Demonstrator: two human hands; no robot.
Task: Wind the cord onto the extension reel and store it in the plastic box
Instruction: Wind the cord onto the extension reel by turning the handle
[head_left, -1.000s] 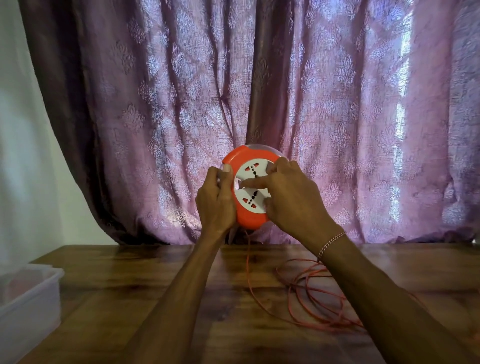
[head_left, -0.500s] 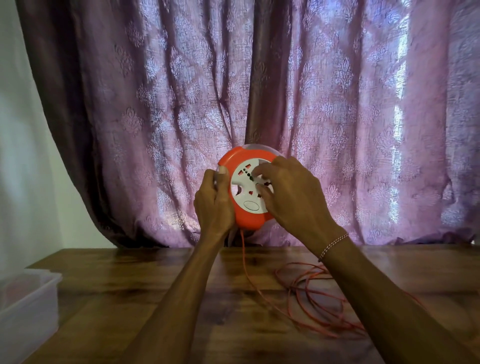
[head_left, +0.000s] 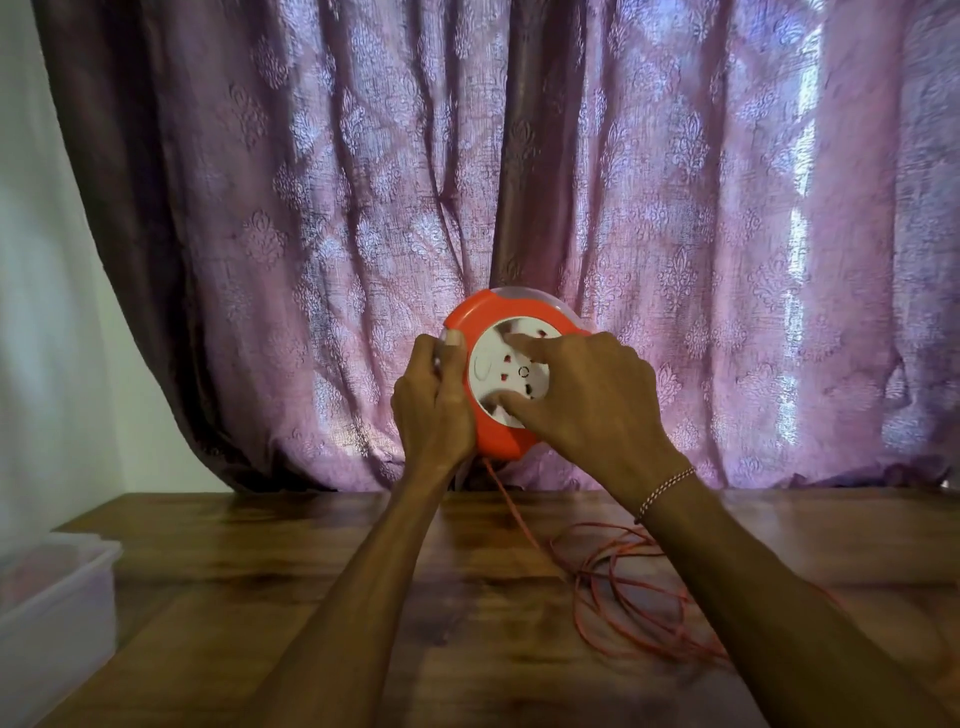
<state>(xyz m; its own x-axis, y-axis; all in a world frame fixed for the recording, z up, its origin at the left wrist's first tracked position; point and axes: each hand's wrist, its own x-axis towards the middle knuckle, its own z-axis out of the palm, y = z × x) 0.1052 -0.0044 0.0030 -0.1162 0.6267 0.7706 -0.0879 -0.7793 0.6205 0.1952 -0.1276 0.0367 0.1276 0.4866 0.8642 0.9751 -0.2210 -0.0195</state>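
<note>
Above the table, box at its left edge, my left hand holds the reel in a closed grip by its rim, my right hand pinching its white face, cord hanging to loose coils below.
</note>
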